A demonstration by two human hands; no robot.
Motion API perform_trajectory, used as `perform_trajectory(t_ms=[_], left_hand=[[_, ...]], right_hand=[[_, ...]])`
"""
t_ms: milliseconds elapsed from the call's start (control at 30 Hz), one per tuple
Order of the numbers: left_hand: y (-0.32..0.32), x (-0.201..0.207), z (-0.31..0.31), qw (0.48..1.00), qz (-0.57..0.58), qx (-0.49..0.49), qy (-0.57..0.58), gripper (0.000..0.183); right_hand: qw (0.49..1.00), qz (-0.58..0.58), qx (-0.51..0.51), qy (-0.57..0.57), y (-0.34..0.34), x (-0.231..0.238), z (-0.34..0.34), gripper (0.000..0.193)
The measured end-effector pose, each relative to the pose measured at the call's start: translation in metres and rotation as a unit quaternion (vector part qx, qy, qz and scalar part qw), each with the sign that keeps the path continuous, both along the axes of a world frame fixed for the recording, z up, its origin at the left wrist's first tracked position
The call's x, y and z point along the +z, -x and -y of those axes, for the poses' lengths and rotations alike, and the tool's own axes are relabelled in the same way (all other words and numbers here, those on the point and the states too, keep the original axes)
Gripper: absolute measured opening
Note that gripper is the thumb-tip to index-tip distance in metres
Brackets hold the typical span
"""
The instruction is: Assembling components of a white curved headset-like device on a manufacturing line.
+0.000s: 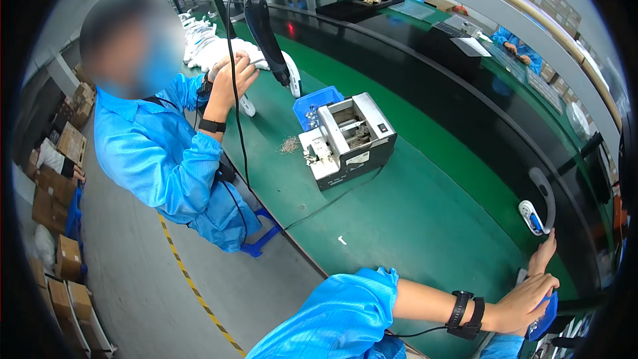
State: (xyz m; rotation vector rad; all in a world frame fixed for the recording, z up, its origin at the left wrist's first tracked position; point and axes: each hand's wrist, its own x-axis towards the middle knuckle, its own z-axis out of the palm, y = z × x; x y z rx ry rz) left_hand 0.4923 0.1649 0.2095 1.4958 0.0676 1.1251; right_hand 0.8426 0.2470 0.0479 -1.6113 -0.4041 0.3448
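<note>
At the lower right my left hand (pixel 522 304), a black watch and band on its wrist, reaches over a blue bin (pixel 549 316) holding small shiny parts. Its fingers bend together at the bin's rim; what they pinch, if anything, is hidden. Beyond it, my right hand (pixel 543 254) extends from under the left arm. Its fingertips close on the near end of a curved white-and-grey plastic piece (pixel 546 199) with a blue oval inset, by the black belt. Part of the right forearm is hidden behind my left hand.
A screw-feeder-like machine (pixel 359 136) stands mid-bench beside a blue bin (pixel 312 106) and a pile of small screws (pixel 290 144). A small white part (pixel 341 240) lies nearer. A black power screwdriver (pixel 264 36) hangs before a co-worker (pixel 159 153) at the left.
</note>
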Motion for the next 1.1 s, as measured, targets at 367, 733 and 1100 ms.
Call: perform_trajectory(t_ms=[367, 733, 1100], left_hand=[[-0.038, -0.049, 0.005, 0.994, -0.088, 0.071, -0.011, 0.028], [-0.041, -0.086, -0.033, 0.980, -0.166, 0.017, 0.105, 0.022], [-0.004, -0.131, -0.061, 0.951, -0.133, 0.039, 0.277, 0.022]], right_hand=[[0.988, -0.024, 0.140, -0.056, 0.101, -0.024, 0.088, 0.038], [0.963, -0.063, 0.256, -0.063, 0.193, 0.021, 0.105, 0.025], [0.958, 0.028, 0.285, -0.031, 0.224, 0.053, 0.095, 0.012]])
